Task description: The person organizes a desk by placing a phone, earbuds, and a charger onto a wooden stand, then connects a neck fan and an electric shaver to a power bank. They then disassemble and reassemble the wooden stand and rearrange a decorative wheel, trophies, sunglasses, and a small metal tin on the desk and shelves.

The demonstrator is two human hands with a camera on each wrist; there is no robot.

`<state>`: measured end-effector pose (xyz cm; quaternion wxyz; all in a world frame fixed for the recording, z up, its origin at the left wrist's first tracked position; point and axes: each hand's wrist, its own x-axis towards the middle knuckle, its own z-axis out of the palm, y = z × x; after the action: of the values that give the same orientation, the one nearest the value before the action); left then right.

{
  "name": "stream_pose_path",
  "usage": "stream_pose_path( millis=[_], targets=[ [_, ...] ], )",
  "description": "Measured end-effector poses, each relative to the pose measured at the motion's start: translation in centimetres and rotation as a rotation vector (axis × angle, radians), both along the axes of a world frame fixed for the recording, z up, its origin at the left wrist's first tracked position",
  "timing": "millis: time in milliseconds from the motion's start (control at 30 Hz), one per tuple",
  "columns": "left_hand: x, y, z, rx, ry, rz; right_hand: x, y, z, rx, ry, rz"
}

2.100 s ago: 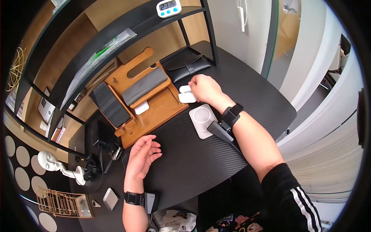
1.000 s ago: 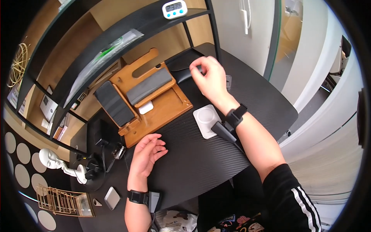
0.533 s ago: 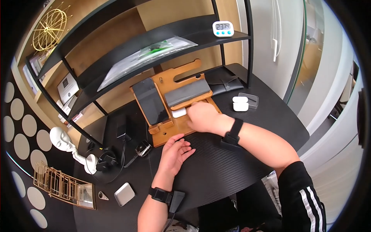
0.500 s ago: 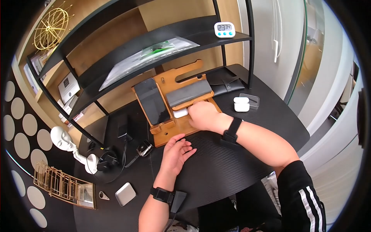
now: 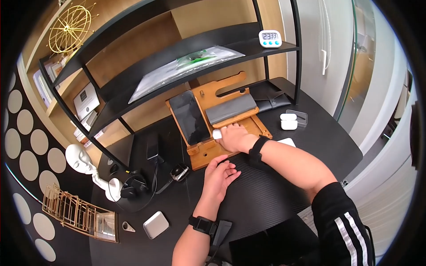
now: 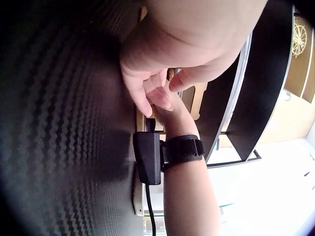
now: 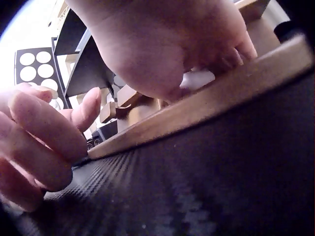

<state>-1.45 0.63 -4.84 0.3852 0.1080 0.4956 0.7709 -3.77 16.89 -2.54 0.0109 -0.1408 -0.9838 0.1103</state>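
Observation:
The wooden stand (image 5: 262,128) holds a dark phone (image 5: 191,117) and a grey case (image 5: 231,109). Under the grey case, my right hand (image 5: 235,137) has its thumb and fingers around a small white object (image 5: 217,134) on the stand's base. The right wrist view shows that white object (image 7: 197,79) partly hidden below my right hand (image 7: 162,49). At the stand's front edge, my left hand (image 5: 218,179) is loosely curled and holds nothing; it appears in the left wrist view too (image 6: 167,54).
An open white earbud case (image 5: 288,122) stands by a clear box (image 5: 302,117) at the right. Part of a white pad (image 5: 287,142) shows behind my right forearm. A watch (image 5: 179,172) and a white tray (image 5: 156,224) lie left. A black shelf (image 5: 248,51) rises behind the stand.
From beyond the stand's right side, my right hand has come to its base and now covers more of the small white object. My left hand keeps its loose curl. The head view has shifted.

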Motion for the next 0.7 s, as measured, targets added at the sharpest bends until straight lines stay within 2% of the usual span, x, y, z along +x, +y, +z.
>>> stream_pose_path(
  millis=[100, 167, 233, 300, 367, 433, 467, 500, 567, 600, 633, 700],
  targets=[
    [0.0, 0.1, -0.3, -0.006, 0.027, 0.001, 1.2, 0.3, -0.3, -0.005, 0.052, -0.002],
    [0.1, 0.1, -0.1, 0.008, 0.002, 0.014, 2.6, 0.2, 0.5, 0.035, -0.033, 0.002],
    [0.0, 0.1, -0.2, 0.015, -0.02, 0.034, 4.3, -0.1, 1.5, 0.21, -0.018, -0.006],
    [0.1, 0.3, -0.3, -0.012, 0.001, 0.036, 6.3, -0.1, 1.7, 0.225, 0.173, 0.02],
    [0.4, 0.2, 0.5, -0.039, 0.032, 0.01, 8.8, -0.7, 2.1, 0.24, 0.375, 0.134],
    [0.8, 0.0, 0.7, -0.003, 0.112, -0.057, 10.7, -1.5, 2.7, 0.133, 0.442, 0.256],
    [1.1, -0.1, 0.8, 0.009, 0.138, -0.059, 11.5, -2.0, 2.6, 0.05, 0.48, 0.261],
    [1.3, 0.0, 0.8, 0.023, 0.168, -0.059, 12.3, -2.5, 2.8, -0.058, 0.394, 0.242],
    [1.2, -0.1, 0.1, 0.027, 0.196, -0.094, 12.7, -2.3, 2.3, -0.472, 0.29, 0.277],
    [1.2, -0.1, -0.1, -0.003, 0.242, -0.146, 12.5, -1.5, 2.1, -0.718, 0.139, 0.235],
    [1.3, -0.1, 0.1, 0.01, 0.237, -0.139, 12.2, -0.8, 1.7, -0.706, 0.13, 0.239],
    [1.3, -0.2, 0.4, -0.021, 0.153, -0.089, 11.6, 0.0, 0.8, -1.252, -0.017, 0.145]
  ],
)
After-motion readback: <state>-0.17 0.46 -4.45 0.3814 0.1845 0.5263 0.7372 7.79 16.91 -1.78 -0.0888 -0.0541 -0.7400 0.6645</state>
